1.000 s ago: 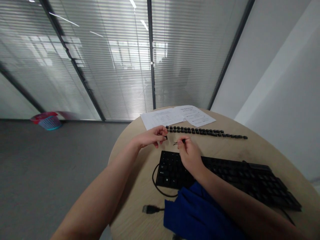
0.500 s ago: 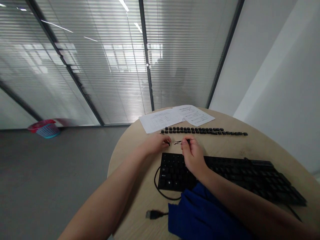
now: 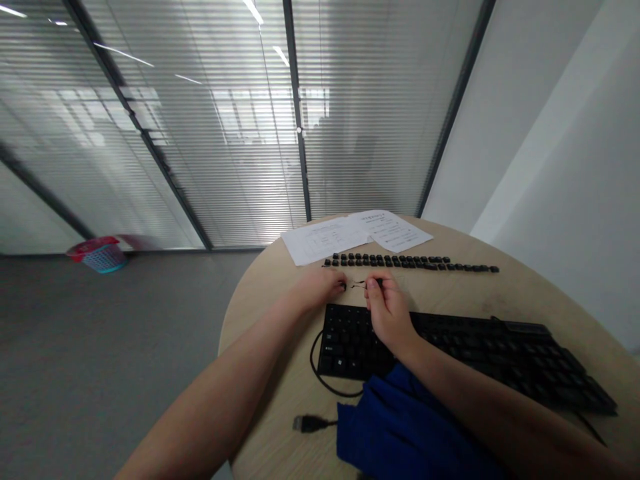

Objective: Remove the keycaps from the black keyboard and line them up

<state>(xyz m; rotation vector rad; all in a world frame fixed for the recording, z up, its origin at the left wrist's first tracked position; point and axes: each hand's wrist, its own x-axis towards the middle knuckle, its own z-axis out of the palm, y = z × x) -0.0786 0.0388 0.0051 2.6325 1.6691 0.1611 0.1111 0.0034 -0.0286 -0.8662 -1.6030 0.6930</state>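
My left hand is above the table just beyond the keyboard's left end, its fingers pinched on a small black keycap. Facing it, my right hand is closed around a wire keycap puller, whose thin prongs point left toward the keycap. A small gap shows between prongs and left fingertips. The black keyboard lies below, partly covered by my right wrist and forearm. Beyond both hands, loose black keycaps stand in two rows.
Printed sheets lie at the far side of the round wooden table. In front are blue cloth and a USB plug on a cable. A basket stands on the floor at left, before a glass wall with blinds.
My left hand has shifted slightly right, bringing the keycap closer to the puller's prongs. My right hand stays nearly where it was. The whole view has moved a little.
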